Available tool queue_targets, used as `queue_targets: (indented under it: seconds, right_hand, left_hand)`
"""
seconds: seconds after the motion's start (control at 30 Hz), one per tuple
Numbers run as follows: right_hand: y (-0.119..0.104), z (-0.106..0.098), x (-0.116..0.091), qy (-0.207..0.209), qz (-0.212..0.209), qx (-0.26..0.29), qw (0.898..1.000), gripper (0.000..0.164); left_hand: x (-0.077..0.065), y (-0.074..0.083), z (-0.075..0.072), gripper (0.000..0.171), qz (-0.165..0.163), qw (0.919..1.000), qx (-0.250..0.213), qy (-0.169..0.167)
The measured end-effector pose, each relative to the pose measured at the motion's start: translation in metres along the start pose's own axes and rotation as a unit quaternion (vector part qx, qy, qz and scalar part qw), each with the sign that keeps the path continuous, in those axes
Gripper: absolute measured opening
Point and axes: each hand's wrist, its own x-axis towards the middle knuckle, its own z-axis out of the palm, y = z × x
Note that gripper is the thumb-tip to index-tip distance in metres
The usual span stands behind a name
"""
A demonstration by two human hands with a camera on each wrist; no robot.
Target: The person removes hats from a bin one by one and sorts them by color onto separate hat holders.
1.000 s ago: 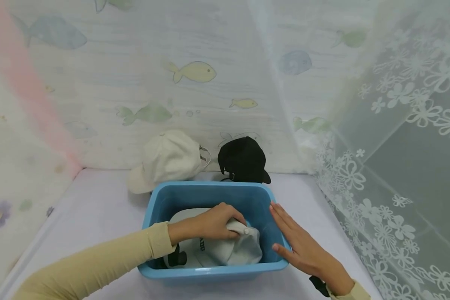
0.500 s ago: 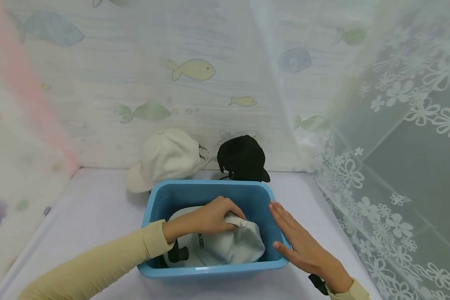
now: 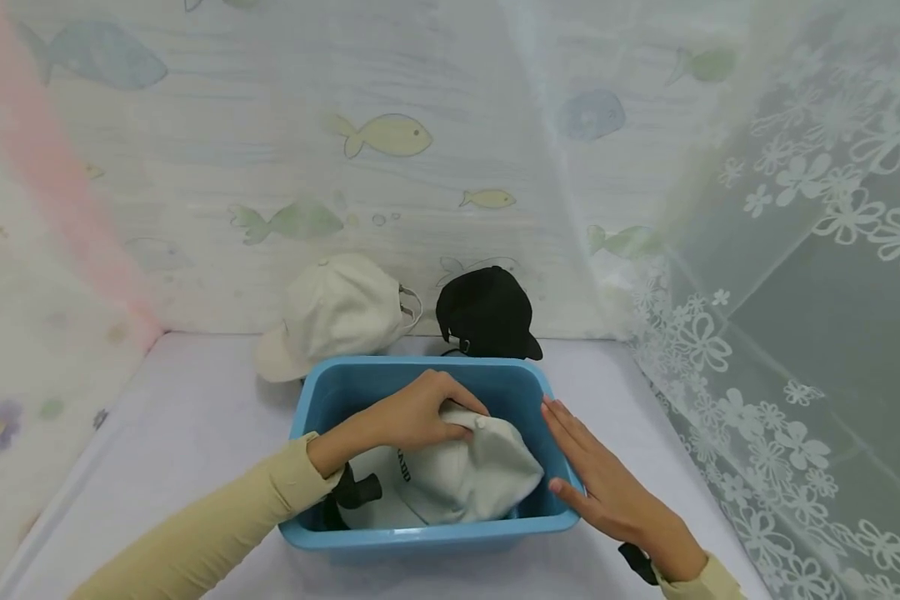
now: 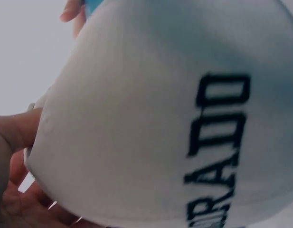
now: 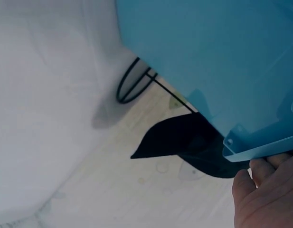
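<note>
Inside the blue tub (image 3: 420,540) is a pale baseball cap (image 3: 487,475) with dark lettering on its front. My left hand (image 3: 420,412) pinches the top of this cap near its button, thumb and fingers on the fabric. In the left wrist view the cap (image 4: 122,118) fills most of the picture, with the left hand (image 4: 18,142) at its edge. My right hand (image 3: 607,483) lies with straight fingers along the tub's right rim. From the right wrist view, the fingers of that hand (image 5: 269,194) touch the underside of the rim.
Behind the tub a cream cap (image 3: 345,308) and a black cap (image 3: 487,312) stand side by side. In the right wrist view a black wire stand (image 5: 137,83) shows under the black cap. Patterned curtains (image 3: 390,200) close off the back and sides of the white-covered surface (image 3: 195,408).
My left hand has risen a little, lifting the crown of the pale cap and shifting it rightward in the tub. The right hand stays at the rim.
</note>
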Motion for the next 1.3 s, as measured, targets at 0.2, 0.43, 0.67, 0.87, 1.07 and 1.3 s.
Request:
queue_targets:
  seconds: [0.2, 0.43, 0.67, 0.87, 1.07, 1.3]
  right_hand:
    - [0.000, 0.000, 0.000, -0.001, -0.003, -0.007, 1.000, 0.087]
    - [0.000, -0.001, 0.001, 0.006, -0.009, -0.017, 1.000, 0.086]
    - [0.003, -0.002, 0.001, 0.010, -0.007, -0.021, 1.000, 0.082]
    - [0.004, -0.001, -0.001, 0.014, -0.012, -0.016, 1.000, 0.086]
    - [0.005, 0.002, -0.001, 0.018, -0.013, -0.024, 0.999, 0.085]
    - [0.005, 0.003, -0.002, 0.018, -0.006, -0.017, 1.000, 0.086]
  left_hand:
    - [-0.004, 0.007, -0.012, 0.027, 0.012, 0.9996, -0.015, 0.021]
    - [-0.013, 0.022, -0.030, 0.028, 0.027, 0.9985, -0.035, 0.031]
    - [-0.022, 0.033, -0.052, 0.032, 0.045, 0.9944, -0.050, 0.081]
    - [-0.022, 0.043, -0.071, 0.036, 0.052, 0.9921, -0.029, 0.110]
    - [-0.025, 0.050, -0.092, 0.034, 0.053, 0.9894, -0.005, 0.135]
    - [-0.030, 0.062, -0.122, 0.032, 0.059, 0.9789, 0.028, 0.194]
